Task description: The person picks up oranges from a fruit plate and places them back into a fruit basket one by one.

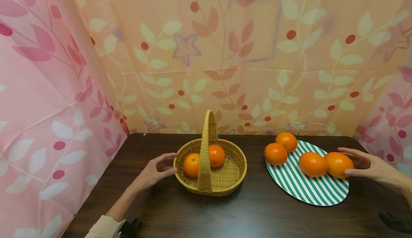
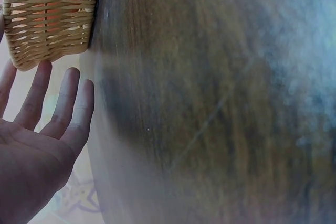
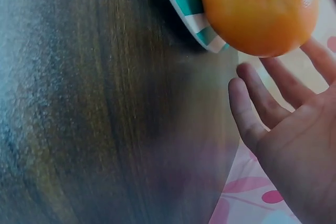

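My left hand is at the left rim of a yellow wicker basket with a tall arched handle. Its thumb and index fingertips are right at the rim; in the left wrist view the other fingers extend straight under the woven wall. Inside lie two oranges, one left of the handle and another partly behind it. At the far right, my right hand spreads around an orange on a green-and-white striped oval mat. Its thumb lies in front, fingers behind; the right wrist view shows them extended, fingertips beside the fruit.
A second orange sits against that one on the mat. Two more oranges, one nearer and one farther, lie at the mat's upper left edge. The dark wooden table ends at a patterned cloth backdrop.
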`<state>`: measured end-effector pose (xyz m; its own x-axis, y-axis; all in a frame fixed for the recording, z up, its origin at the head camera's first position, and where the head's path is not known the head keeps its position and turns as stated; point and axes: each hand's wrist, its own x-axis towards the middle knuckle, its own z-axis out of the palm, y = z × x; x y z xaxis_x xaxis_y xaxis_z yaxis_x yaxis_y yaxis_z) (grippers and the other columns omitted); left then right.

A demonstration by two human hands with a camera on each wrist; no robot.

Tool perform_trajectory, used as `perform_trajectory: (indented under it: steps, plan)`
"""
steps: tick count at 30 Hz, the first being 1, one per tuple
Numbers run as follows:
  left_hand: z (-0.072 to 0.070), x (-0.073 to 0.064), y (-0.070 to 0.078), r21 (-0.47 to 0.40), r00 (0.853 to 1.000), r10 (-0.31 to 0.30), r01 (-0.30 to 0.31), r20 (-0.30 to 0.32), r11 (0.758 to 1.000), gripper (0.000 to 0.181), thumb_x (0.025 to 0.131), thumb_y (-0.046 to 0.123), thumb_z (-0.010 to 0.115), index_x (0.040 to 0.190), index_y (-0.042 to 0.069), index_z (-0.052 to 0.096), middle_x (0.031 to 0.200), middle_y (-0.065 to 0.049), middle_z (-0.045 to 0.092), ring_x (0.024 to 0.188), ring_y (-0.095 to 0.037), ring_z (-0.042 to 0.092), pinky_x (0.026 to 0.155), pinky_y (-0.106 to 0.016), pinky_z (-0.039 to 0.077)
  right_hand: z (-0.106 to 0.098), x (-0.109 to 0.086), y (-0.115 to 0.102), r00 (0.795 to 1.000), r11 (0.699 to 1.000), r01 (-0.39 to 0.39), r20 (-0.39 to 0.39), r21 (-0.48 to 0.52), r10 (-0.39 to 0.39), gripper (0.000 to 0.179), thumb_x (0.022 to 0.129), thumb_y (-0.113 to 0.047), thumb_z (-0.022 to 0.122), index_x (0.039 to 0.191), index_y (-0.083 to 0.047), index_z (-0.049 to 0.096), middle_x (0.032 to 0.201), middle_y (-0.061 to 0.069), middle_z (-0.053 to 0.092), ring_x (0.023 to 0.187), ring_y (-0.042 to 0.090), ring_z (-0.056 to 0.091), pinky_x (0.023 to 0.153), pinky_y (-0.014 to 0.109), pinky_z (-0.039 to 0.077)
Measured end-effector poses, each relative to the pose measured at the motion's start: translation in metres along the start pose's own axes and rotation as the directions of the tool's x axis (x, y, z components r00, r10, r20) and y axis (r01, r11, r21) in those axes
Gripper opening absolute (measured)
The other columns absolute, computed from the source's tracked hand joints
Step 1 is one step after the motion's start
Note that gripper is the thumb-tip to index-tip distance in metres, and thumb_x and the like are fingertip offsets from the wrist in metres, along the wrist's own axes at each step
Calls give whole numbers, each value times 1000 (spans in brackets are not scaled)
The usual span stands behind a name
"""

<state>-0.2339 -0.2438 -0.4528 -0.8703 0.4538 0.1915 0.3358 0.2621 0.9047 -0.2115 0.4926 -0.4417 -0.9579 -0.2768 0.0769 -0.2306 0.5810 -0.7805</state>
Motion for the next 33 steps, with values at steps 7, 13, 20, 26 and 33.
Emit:
perform_trajectory:
  steps: [7, 13, 20, 26, 33]
  plan:
    - [0, 0, 1, -3, 1000, -1, 1, 7, 1000, 53, 97, 9, 71, 145, 0, 51, 142, -29, 50, 109, -42, 66, 87, -35, 57, -5, 3, -1, 998, 998, -47, -31, -39, 46, 50, 98, -5, 68, 142, 6, 47, 118, -29, 57, 97, 1, 63, 75, 25, 57]
    - [0, -1, -2, 7, 1000, 2, -2, 3, 1000, 52, 97, 8, 71, 145, 1, 51, 142, -28, 51, 109, -41, 66, 87, -34, 56, -18, 9, -8, 997, 997, -37, -64, -61, 33, 48, 99, -4, 67, 143, 3, 49, 116, -28, 59, 96, 0, 63, 73, 23, 55]
    - [0, -1, -1, 6, 1000, 12, -12, 10, 1000, 53, 97, 9, 71, 145, 0, 50, 142, -30, 50, 108, -41, 67, 87, -35, 57, -25, 18, -22, 992, 996, -48, -117, -69, 40, 53, 98, -9, 70, 145, 0, 48, 113, -28, 59, 94, -1, 63, 72, 21, 55]
    - [0, 0, 1, -1, 1000, 11, -11, 9, 1000, 53, 97, 8, 71, 145, 0, 50, 143, -29, 49, 109, -40, 67, 87, -35, 56, -20, 28, -37, 988, 997, -14, -155, -71, 2, 54, 97, -10, 71, 145, 0, 48, 112, -26, 60, 94, -2, 63, 72, 19, 55]
    - [0, 0, 0, 0, 1000, 7, -7, 8, 1000, 53, 97, 8, 71, 145, 0, 50, 142, -29, 50, 109, -40, 66, 88, -35, 56, -5, 40, -59, 987, 995, 50, -148, -88, -63, 57, 96, -12, 73, 147, 0, 49, 117, -24, 59, 99, -2, 63, 75, 16, 54]
